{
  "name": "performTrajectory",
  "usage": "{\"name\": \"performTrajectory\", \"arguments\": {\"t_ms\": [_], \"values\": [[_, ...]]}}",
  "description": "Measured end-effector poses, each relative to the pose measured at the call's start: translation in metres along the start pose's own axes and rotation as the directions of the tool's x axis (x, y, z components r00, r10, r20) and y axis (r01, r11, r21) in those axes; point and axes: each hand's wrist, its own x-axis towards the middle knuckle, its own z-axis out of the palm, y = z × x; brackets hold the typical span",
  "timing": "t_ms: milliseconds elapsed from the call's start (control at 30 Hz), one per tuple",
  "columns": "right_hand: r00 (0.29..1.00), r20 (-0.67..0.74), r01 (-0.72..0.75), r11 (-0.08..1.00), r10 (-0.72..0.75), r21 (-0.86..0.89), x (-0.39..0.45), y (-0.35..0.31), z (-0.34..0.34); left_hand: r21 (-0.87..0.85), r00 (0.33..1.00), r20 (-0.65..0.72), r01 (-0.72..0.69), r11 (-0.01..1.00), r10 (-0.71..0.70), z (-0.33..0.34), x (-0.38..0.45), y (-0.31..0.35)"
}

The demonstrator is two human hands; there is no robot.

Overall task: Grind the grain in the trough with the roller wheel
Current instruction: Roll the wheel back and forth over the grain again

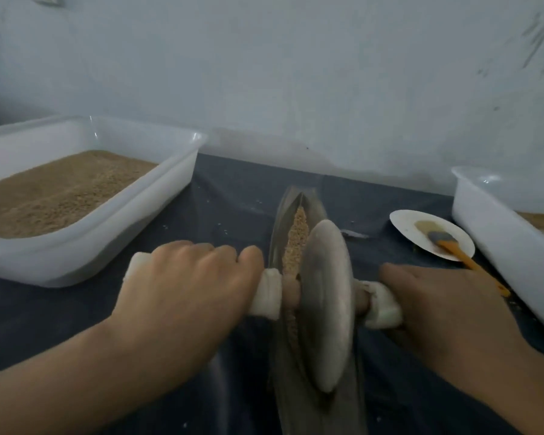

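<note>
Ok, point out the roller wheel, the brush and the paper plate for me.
roller wheel [325,306], head view, middle of the disc's face.
brush [442,237], head view, on the grey bristles.
paper plate [404,223], head view, bare left part.

right tub [500,221] cropped, trough [283,221] end perhaps hidden

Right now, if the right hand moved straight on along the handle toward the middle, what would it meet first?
The right hand would probably meet the roller wheel first, standing in the trough; only a short stretch of wrapped handle lies between them.
</note>
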Motion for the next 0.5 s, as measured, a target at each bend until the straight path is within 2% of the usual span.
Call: {"name": "performTrajectory", "arguments": {"t_ms": [33,100,167,233,367,500], "values": [[1.0,-0.008,0.004,1.0,-0.004,0.012,0.008,0.002,0.005,0.055,0.996,0.08,0.044,0.998,-0.048,0.004,0.011,-0.002],[0.999,0.036,-0.019,0.999,0.021,-0.038,0.036,0.01,0.019,0.147,0.981,0.12,0.137,0.979,-0.156,0.025,0.041,-0.01],[0.987,0.114,-0.101,0.989,0.113,-0.108,0.077,0.023,0.036,0.143,0.969,0.087,0.215,0.966,-0.229,0.05,0.08,-0.024],[0.983,0.094,-0.147,0.983,0.158,-0.108,0.113,0.036,0.051,0.129,0.961,0.047,0.266,0.955,-0.274,0.065,0.114,-0.039],[0.964,0.115,-0.231,0.97,0.239,-0.074,0.133,0.038,0.061,0.106,0.959,0.037,0.275,0.956,-0.28,0.075,0.141,-0.047],[0.962,0.182,-0.197,0.979,0.203,-0.053,0.082,0.021,0.038,0.07,0.975,0.063,0.209,0.975,-0.213,0.05,0.096,-0.028]]}}
